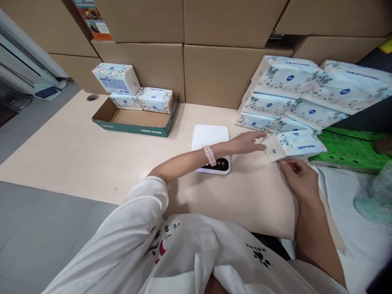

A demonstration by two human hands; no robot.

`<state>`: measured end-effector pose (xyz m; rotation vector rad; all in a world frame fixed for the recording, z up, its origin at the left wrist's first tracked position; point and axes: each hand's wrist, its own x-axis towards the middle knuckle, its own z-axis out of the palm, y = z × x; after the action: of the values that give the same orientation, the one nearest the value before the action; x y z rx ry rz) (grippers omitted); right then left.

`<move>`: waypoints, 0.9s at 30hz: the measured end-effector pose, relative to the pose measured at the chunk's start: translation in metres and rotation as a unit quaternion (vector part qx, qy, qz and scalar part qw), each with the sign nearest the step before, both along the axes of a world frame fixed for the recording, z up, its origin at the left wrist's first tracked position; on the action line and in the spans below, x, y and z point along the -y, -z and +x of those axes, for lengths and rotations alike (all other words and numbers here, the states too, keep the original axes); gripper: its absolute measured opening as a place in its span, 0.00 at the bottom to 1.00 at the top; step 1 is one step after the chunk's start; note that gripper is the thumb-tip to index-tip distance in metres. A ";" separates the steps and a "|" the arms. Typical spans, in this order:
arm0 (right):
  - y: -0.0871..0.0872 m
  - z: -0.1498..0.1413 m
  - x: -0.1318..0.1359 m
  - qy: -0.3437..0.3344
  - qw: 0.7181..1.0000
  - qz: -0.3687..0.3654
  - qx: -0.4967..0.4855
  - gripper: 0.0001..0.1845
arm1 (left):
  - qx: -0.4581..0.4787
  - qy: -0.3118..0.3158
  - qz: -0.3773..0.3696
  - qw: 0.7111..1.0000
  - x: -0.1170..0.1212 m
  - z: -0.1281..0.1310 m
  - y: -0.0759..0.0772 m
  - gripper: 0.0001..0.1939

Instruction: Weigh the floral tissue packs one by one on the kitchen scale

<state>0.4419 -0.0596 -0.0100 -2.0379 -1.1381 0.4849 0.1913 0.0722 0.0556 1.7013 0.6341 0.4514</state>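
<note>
Head view: one tissue pack between both hands

Head view shows me the right hand (298,175) under the tissue pack (292,145), its grip closed on the near edge and lifting it just above the surface (76,151). My left hand (248,142) reaches across the white scale (210,141), fingers stretched out and open, the tips touching the left end of the pack. Just behind it lies the stack of packs (294,98). Far left stands a green tray box (134,120) with three packs.
</note>
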 end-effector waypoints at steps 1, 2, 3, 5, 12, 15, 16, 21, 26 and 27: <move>0.000 0.001 0.001 0.002 1.000 -0.002 -0.001 0.13 | 0.017 -0.036 0.037 0.999 -0.009 -0.023 -0.007 0.28; 0.000 0.003 0.001 0.005 1.000 -0.004 -0.001 0.13 | 0.037 -0.092 0.066 0.993 -0.021 -0.050 -0.014 0.22; 0.001 0.004 0.000 0.007 1.000 -0.009 0.001 0.12 | 0.054 -0.168 0.094 0.980 -0.035 -0.080 -0.021 0.16; 0.002 0.005 -0.002 0.011 1.000 -0.020 0.011 0.11 | 0.068 -0.343 0.160 0.923 -0.068 -0.146 -0.031 0.06; -0.002 -0.002 -0.009 0.045 0.998 -0.045 0.017 0.06 | -0.216 -0.527 0.251 0.783 -0.156 -0.321 -0.016 0.19; -0.005 -0.011 -0.012 0.079 0.997 -0.016 0.007 0.05 | -0.390 -0.409 0.279 0.776 -0.162 -0.338 -0.008 0.28; -0.005 -0.016 -0.012 0.082 0.997 0.010 0.006 0.05 | -0.426 -0.380 0.290 0.768 -0.164 -0.338 -0.008 0.29; -0.013 -0.057 -0.013 0.022 0.989 0.137 0.050 0.12 | -0.485 -0.334 0.320 0.742 -0.179 -0.322 -0.012 0.30; -0.040 -0.119 -0.022 -0.165 0.964 0.197 0.068 0.14 | -0.496 -0.334 0.317 0.736 -0.181 -0.314 -0.009 0.33; -0.045 -0.132 -0.026 -0.205 0.957 0.198 0.053 0.15 | -0.497 -0.337 0.318 0.734 -0.179 -0.314 -0.009 0.34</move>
<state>0.3100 -0.0335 0.0351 -1.4992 -1.5943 0.3128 -0.1223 0.2509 0.0646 2.2915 2.1327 0.2047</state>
